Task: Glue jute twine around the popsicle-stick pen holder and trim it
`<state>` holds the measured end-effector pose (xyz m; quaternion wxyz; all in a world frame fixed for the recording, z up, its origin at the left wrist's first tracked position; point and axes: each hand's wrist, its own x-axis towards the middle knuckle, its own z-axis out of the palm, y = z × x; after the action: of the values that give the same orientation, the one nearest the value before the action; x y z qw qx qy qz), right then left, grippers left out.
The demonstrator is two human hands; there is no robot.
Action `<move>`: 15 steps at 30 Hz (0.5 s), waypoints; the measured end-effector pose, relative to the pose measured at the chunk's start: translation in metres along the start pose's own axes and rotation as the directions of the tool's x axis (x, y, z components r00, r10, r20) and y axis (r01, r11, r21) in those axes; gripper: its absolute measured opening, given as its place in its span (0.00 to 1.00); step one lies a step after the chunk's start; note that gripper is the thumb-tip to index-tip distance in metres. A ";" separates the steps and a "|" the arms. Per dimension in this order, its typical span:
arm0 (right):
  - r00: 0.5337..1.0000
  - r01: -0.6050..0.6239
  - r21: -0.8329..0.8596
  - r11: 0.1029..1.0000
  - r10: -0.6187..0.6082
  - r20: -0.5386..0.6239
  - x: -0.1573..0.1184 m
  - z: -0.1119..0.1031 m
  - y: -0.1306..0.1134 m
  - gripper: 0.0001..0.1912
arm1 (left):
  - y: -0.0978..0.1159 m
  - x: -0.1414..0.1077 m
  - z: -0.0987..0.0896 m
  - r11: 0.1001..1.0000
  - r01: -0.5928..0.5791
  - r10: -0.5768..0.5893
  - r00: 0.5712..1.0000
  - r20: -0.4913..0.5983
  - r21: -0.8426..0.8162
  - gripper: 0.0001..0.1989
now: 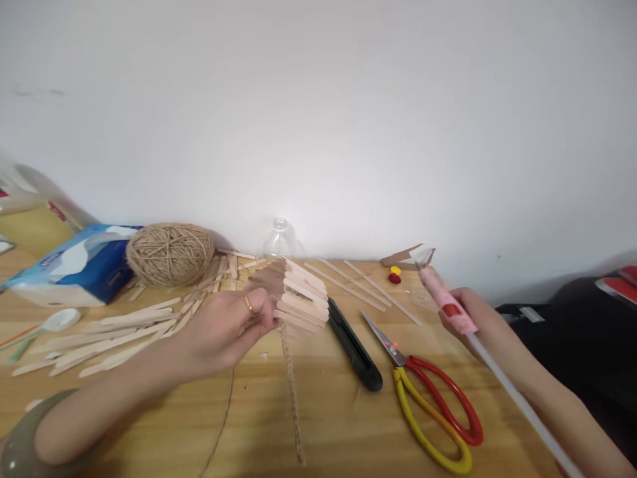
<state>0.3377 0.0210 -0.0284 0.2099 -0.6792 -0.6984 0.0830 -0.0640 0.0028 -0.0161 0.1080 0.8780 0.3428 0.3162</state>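
In the middle, my left hand pinches the lower left edge of a craft-stick piece made of pale wooden sticks joined side by side. The piece is slightly blurred. Below it a braided twine cord runs down over the table; whether it is fixed to the piece, I cannot tell. On the right, my right hand is wrapped round a pink hot glue gun, its nozzle pointing up and left. A long translucent glue stick sticks out of its rear.
Scissors and a black utility knife lie between my hands. Glue sticks lie behind. Loose craft sticks, a twine ball and a tissue pack are left. A clear bottle stands by the wall.
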 end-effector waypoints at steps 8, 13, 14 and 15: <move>0.999 -0.034 -0.074 0.997 0.037 0.035 -0.011 0.015 0.039 0.14 | -0.006 -0.001 0.002 1.000 0.006 -0.006 1.000 -0.002 0.010 0.09; 0.996 -0.046 -0.052 0.998 0.050 0.069 -0.006 0.016 0.048 0.11 | -0.005 -0.001 0.004 1.000 -0.011 0.011 1.000 -0.007 0.000 0.09; 0.995 -0.062 -0.045 0.997 0.065 0.079 -0.005 0.016 0.050 0.11 | -0.005 -0.001 0.004 1.000 -0.013 0.013 1.000 -0.008 -0.001 0.09; 0.992 -0.086 -0.037 0.996 0.089 0.087 -0.005 0.015 0.053 0.11 | -0.005 -0.001 0.004 1.000 -0.011 0.011 1.000 -0.008 0.001 0.09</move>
<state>0.3800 0.0218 -0.0640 0.1636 -0.7080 -0.6780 0.1107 -0.0651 0.0059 -0.0218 0.1045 0.8786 0.3383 0.3204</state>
